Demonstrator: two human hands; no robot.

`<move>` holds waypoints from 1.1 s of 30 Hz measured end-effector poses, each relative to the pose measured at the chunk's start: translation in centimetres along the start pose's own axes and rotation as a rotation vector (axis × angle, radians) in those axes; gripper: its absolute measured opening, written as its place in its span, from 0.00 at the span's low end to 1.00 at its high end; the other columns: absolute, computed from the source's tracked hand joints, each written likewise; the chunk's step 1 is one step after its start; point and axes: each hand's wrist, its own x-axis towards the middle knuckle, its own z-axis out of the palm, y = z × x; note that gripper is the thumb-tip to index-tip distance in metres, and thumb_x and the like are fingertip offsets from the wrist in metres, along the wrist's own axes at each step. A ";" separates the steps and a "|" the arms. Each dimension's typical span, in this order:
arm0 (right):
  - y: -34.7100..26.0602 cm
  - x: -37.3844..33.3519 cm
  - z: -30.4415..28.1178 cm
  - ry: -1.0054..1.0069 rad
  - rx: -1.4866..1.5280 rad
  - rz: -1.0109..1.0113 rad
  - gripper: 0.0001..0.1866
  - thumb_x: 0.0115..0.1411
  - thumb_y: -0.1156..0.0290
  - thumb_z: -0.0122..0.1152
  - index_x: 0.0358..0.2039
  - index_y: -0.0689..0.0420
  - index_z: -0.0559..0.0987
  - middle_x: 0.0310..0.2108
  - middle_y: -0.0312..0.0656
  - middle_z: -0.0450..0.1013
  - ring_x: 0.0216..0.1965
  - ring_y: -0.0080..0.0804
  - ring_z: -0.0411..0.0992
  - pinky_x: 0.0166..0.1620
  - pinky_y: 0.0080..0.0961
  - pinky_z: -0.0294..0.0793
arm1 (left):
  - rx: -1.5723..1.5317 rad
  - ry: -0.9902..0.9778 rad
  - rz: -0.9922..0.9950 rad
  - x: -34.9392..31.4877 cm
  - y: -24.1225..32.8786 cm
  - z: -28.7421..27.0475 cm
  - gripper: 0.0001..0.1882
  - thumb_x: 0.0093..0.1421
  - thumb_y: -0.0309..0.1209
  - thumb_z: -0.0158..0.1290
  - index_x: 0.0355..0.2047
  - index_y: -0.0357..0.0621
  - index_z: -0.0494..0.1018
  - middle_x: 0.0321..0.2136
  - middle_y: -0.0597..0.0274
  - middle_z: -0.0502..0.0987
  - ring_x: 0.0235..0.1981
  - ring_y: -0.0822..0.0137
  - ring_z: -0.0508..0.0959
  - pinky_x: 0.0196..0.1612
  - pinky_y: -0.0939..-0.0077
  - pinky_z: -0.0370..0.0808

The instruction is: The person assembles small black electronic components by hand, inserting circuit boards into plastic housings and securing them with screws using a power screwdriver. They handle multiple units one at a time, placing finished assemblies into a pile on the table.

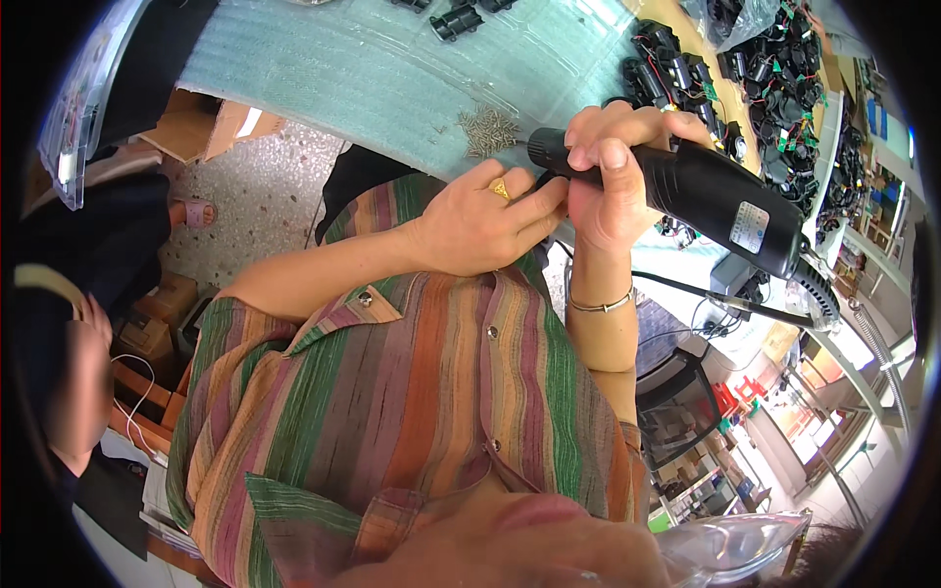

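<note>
My right hand (618,186) is wrapped round a black electric screwdriver (711,191), its nose pointing left over the table. A cord runs from the tool's rear end. Close below the nose, my left hand (490,218), with a ring on one finger, has its fingers curled together against the right hand's fingertips. A bit of something dark shows between the left fingers, too hidden to name. Just beyond the left hand, a heap of small screws (488,130) lies on the blue-green table mat (323,73).
Black plastic parts (457,22) lie at the table's far edge. To the right are many black assemblies (779,108) with green circuit boards and wires. A coiled cable (877,343) hangs at the right. At the left sits another person (88,225), near an open cardboard box (191,127).
</note>
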 end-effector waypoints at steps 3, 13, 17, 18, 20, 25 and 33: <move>-0.1 0.0 0.0 0.001 0.016 -0.007 0.27 0.57 0.81 0.62 0.53 0.55 0.61 0.21 0.38 0.69 0.21 0.27 0.67 0.28 0.30 0.72 | 0.013 0.076 -0.013 0.4 -0.3 -0.4 0.16 0.45 0.32 0.55 0.37 0.47 0.78 0.45 0.64 0.75 0.33 0.68 0.71 0.32 0.75 0.64; -2.0 0.9 0.2 0.100 0.135 -0.042 0.26 0.59 0.77 0.63 0.53 0.51 0.62 0.22 0.36 0.67 0.20 0.27 0.66 0.26 0.31 0.70 | -0.085 0.183 -0.379 1.7 -2.7 -2.4 0.15 0.47 0.29 0.66 0.36 0.48 0.76 0.36 0.65 0.76 0.32 0.62 0.72 0.35 0.69 0.69; -2.3 1.0 0.5 0.100 0.177 -0.038 0.25 0.59 0.77 0.63 0.53 0.51 0.62 0.22 0.36 0.67 0.21 0.27 0.66 0.26 0.31 0.70 | -0.026 0.180 -0.336 1.8 -3.2 -2.3 0.13 0.47 0.30 0.65 0.34 0.49 0.77 0.33 0.68 0.77 0.31 0.64 0.72 0.35 0.71 0.68; -2.3 0.9 0.5 0.105 0.187 -0.044 0.25 0.59 0.77 0.62 0.53 0.51 0.62 0.22 0.36 0.67 0.21 0.27 0.66 0.27 0.31 0.69 | -0.019 0.184 -0.328 1.8 -3.3 -2.3 0.12 0.47 0.30 0.65 0.34 0.49 0.78 0.32 0.70 0.78 0.31 0.65 0.72 0.35 0.72 0.68; -2.4 1.0 0.5 0.113 0.190 -0.054 0.25 0.59 0.78 0.62 0.53 0.51 0.62 0.22 0.36 0.67 0.21 0.27 0.66 0.27 0.31 0.69 | 0.008 0.166 -0.325 1.9 -3.6 -2.4 0.10 0.47 0.30 0.65 0.32 0.50 0.78 0.30 0.72 0.79 0.30 0.66 0.72 0.35 0.72 0.67; -2.3 1.0 0.2 0.107 0.206 -0.083 0.25 0.59 0.79 0.61 0.54 0.52 0.62 0.22 0.36 0.67 0.21 0.27 0.65 0.27 0.31 0.70 | 0.031 0.150 -0.325 2.1 -3.9 -2.7 0.09 0.47 0.30 0.65 0.30 0.51 0.79 0.29 0.73 0.79 0.30 0.68 0.72 0.34 0.74 0.66; -2.1 0.5 0.3 0.088 0.188 -0.109 0.25 0.59 0.81 0.59 0.54 0.54 0.61 0.22 0.37 0.67 0.21 0.27 0.65 0.27 0.31 0.70 | 0.037 0.171 -0.318 2.4 -3.4 -2.3 0.08 0.47 0.33 0.65 0.27 0.52 0.77 0.27 0.75 0.77 0.29 0.69 0.72 0.33 0.72 0.64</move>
